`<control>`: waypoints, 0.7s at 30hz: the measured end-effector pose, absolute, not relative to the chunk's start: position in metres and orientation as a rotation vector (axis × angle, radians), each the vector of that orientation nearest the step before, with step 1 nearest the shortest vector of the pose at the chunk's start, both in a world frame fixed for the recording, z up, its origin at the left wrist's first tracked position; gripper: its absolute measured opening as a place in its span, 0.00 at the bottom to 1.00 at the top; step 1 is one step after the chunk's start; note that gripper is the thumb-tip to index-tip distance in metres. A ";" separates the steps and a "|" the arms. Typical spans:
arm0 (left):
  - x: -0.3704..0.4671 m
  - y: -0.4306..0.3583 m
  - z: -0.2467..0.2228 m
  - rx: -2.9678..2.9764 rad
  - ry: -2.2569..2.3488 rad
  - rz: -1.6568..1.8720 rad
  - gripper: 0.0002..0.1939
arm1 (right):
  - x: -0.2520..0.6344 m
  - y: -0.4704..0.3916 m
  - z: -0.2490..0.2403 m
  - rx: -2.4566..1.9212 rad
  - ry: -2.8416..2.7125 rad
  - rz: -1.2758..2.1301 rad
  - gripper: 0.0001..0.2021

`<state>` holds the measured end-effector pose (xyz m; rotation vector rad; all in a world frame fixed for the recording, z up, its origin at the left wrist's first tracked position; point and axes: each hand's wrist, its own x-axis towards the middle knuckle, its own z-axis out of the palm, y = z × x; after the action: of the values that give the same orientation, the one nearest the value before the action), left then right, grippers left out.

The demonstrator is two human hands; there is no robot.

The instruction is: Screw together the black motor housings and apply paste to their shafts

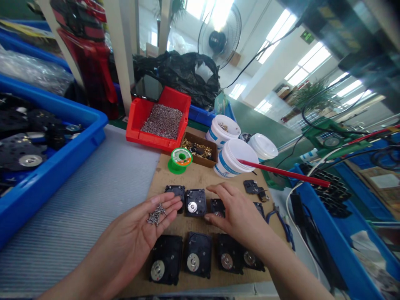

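My left hand [142, 229] lies palm up, fingers stretched out, holding a small heap of silver screws [157, 214]. To its right my right hand [233, 208] has its thumb and fingers apart, with nothing visible between them. It hovers beside a square black housing with a silver disc [196, 202] and partly covers another black housing [218, 206]. More of these housings form two rows on the cardboard [184, 285]; in the near row, one black housing [199, 255] lies right of my left hand. I cannot tell whether my right fingertips touch anything.
Behind the rows are a red bin [133, 125] of screws, a green solder spool [178, 164], a box of brass parts [203, 158] and white tubs [229, 164]. A red rod [290, 174] sticks out rightward. Blue crates [100, 125] and pliers [286, 229] flank the work area.
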<state>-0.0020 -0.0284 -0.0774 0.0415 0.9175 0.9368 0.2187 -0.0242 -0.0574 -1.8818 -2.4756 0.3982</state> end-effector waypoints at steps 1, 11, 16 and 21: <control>-0.003 -0.030 -0.077 0.035 0.920 0.938 0.15 | 0.219 -0.021 -0.061 -1.819 -2.508 0.386 0.34; -0.016 -0.041 -0.075 0.003 1.024 0.932 0.18 | 0.212 -0.019 -0.082 -1.789 -2.641 0.474 0.42; -0.009 -0.048 -0.075 0.008 0.986 0.889 0.17 | 0.216 -0.027 -0.073 -1.805 -2.581 0.490 0.44; 0.009 -0.062 -0.076 0.040 0.850 0.843 0.16 | 0.204 -0.059 -0.056 -1.503 -2.329 0.464 0.21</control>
<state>0.0087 -0.0625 -0.0758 0.0400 0.8497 0.8432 0.2044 -0.0588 -0.0557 -1.5034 -2.3287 0.4638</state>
